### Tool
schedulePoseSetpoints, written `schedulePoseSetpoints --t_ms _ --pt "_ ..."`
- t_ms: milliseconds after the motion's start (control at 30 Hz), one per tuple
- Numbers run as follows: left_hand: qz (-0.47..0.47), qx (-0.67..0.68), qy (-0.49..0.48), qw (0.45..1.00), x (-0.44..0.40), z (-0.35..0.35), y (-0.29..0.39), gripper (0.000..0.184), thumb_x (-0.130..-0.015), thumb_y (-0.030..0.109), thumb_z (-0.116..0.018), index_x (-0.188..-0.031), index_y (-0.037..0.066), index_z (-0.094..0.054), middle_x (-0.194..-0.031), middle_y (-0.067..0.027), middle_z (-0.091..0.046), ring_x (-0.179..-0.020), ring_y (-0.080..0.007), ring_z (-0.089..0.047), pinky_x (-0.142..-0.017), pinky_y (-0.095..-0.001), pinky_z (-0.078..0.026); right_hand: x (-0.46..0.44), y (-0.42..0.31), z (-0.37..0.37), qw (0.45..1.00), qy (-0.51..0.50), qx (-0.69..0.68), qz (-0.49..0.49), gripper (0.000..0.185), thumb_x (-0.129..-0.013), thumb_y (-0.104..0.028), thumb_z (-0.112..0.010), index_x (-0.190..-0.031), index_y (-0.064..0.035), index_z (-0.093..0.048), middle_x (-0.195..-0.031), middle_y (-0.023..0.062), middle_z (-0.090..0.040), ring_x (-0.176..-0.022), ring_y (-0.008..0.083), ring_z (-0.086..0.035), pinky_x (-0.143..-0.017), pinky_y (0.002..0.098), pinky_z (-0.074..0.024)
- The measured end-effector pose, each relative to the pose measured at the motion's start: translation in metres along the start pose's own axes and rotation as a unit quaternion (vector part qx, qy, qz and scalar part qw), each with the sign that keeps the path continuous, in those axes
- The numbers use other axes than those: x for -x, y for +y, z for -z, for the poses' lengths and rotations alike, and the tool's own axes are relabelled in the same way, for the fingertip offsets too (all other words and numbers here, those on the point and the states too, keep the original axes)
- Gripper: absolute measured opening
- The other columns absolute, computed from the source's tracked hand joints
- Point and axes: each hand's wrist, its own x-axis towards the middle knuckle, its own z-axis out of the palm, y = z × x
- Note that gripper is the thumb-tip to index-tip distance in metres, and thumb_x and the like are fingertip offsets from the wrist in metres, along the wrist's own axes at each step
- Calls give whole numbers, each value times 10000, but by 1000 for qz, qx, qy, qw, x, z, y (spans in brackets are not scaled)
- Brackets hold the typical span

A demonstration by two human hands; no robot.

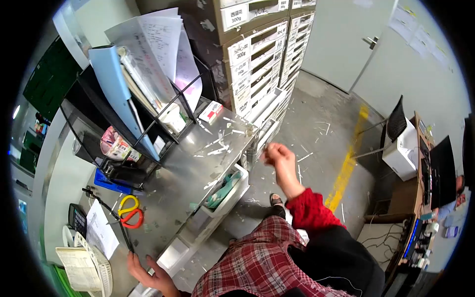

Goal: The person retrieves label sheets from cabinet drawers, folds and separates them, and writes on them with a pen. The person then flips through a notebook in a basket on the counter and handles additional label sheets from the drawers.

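Note:
My right hand (280, 159) is raised over the floor, just right of the metal table's corner. Its fingers are curled together, and anything between them is too small to make out. At the table's lower left edge is my left hand (151, 274), fingers apart and holding nothing, beside the end of a thin black strap (124, 232). Scissors (129, 212) with yellow and red handles lie on the metal table (173, 198). White paper scraps (217, 148) are scattered near the table's far corner, by a small red and white box (211, 112). An open drawer (226, 190) holds green cloth.
A black wire rack (173, 101) with a blue folder and papers stands at the back left. Beyond the table rises a labelled drawer cabinet (255, 54). A white basket (101, 267) sits lower left. A chair (396, 119) and desk are at right.

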Motion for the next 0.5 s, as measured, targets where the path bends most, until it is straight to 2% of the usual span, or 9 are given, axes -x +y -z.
schedulePoseSetpoints --t_ms 33,67,133,200,233,267,367,467,500 --pt "-8 -14 3 1000 2 -3 22 303 -896 5 -619 -1184 -84 -584 -1252 -238 -586 -1139 -418 -552 -998 -497 -420 -36 13 12 1000 18 19 9 283 -970 -166 -593 -1151 47 -634 -973 94 -699 -859 135 -634 -701 266 -488" --pt "-31 -2 14 999 8 -14 40 306 -878 0 -626 -1172 -78 -595 -1219 -231 -603 -1122 -417 -563 -991 -492 -427 -70 22 21 998 39 52 10 393 -967 -239 -595 -1231 53 -588 -1081 88 -652 -963 178 -611 -813 332 -480" --pt "-33 9 -35 999 4 -38 98 339 -842 -12 -650 -1174 -60 -600 -1190 -224 -618 -1099 -415 -580 -977 -490 -442 -124 26 23 998 19 36 -38 468 -964 -291 -582 -1260 71 -562 -1143 104 -609 -1002 195 -578 -856 354 -465" --pt "-16 94 -64 993 -2 -80 159 354 -800 -6 -688 -1146 -36 -618 -1187 -219 -619 -1093 -405 -594 -967 -475 -461 -167 30 21 995 -39 53 -69 506 -957 -321 -571 -1254 89 -556 -1143 103 -589 -992 199 -554 -883 368 -451" --pt "-43 132 -66 988 -9 -99 188 351 -788 3 -703 -1129 -27 -625 -1188 -208 -622 -1091 -396 -601 -957 -466 -472 -176 26 16 993 -46 47 -95 508 -952 -343 -563 -1244 72 -566 -1077 80 -592 -958 196 -537 -891 373 -437" --pt "-69 173 -65 980 -18 -115 217 349 -775 12 -717 -1113 -17 -633 -1189 -196 -626 -1089 -386 -608 -948 -458 -484 -190 26 16 987 -82 56 -129 483 -953 -338 -561 -1247 45 -576 -1094 78 -617 -997 205 -554 -890 360 -435" --pt "-132 234 -99 958 -42 -145 281 316 -782 23 -730 -1087 5 -653 -1166 -169 -651 -1066 -365 -625 -902 -447 -506 -226 55 5 986 -126 36 -101 441 -975 -291 -556 -1264 42 -570 -1181 89 -640 -1068 211 -580 -882 369 -455" --pt "-82 265 -118 953 -41 -163 304 316 -782 26 -736 -1088 12 -658 -1159 -163 -654 -1040 -363 -638 -857 -432 -526 -233 21 7 962 -210 84 -151 416 -996 -293 -545 -1234 44 -589 -1101 98 -661 -960 193 -620 -791 324 -513" --pt "-71 268 -115 954 -41 -167 308 320 -779 24 -740 -1089 7 -661 -1140 -170 -660 -999 -346 -657 -831 -415 -537 -238 -1 20 930 -304 118 -167 369 -1003 -288 -546 -1143 43 -628 -980 88 -688 -828 181 -639 -718 291 -524"
